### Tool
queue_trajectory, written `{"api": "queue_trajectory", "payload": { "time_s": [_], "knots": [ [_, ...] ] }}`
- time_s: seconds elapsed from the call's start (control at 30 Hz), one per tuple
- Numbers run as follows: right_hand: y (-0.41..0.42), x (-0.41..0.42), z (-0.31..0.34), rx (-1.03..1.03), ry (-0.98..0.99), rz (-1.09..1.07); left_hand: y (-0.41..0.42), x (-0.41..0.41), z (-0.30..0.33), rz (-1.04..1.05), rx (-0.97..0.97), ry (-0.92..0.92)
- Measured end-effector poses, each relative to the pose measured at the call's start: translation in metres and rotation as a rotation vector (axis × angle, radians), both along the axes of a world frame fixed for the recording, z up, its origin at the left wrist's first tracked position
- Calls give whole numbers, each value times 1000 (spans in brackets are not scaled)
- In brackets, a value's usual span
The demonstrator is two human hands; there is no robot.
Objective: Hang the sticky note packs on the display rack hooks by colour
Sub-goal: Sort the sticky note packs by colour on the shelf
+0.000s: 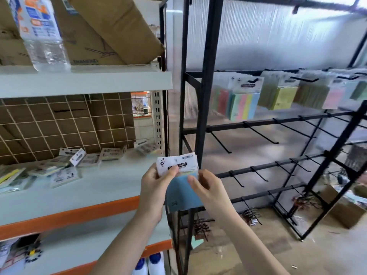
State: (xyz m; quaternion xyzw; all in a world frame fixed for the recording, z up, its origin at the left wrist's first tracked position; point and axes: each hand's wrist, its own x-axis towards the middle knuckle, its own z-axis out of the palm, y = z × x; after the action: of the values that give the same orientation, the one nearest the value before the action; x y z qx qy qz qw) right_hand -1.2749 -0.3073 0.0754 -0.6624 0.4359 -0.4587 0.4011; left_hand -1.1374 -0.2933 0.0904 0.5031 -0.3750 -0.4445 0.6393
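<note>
Blue sticky note pack with a white header card point(181, 187) sits pinched between both hands, left hand point(155, 187) at its header, right hand point(206, 187) at its edge, just in front of the black metal display rack point(206, 80), whose top hooks carry hanging packs point(244, 104).

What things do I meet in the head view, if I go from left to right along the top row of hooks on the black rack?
Multicolour striped pack → yellow-green pack → pink pack → pale blue-green packs at the picture's edge, too blurred to tell apart.
</note>
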Motion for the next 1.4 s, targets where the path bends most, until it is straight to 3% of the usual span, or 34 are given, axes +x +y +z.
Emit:
{"api": "queue_trajectory", "payload": {
  "time_s": [0.3, 0.53, 1.0, 1.4],
  "knots": [
    [2, -78, 4, -27, -36, -119, -22, -71, 13, -197, -52, -136],
    [-12, -117, 13, -50, -207, -180, -52, -116, 32, -360, -94, -162],
    [-110, -197, 49, -132, -259, -343, -158, -220, 69, -362, -318, -176],
    [-170, -258, 79, -156, -333, -455, -219, -285, 77, -506, -339, -135]
  ]
}}
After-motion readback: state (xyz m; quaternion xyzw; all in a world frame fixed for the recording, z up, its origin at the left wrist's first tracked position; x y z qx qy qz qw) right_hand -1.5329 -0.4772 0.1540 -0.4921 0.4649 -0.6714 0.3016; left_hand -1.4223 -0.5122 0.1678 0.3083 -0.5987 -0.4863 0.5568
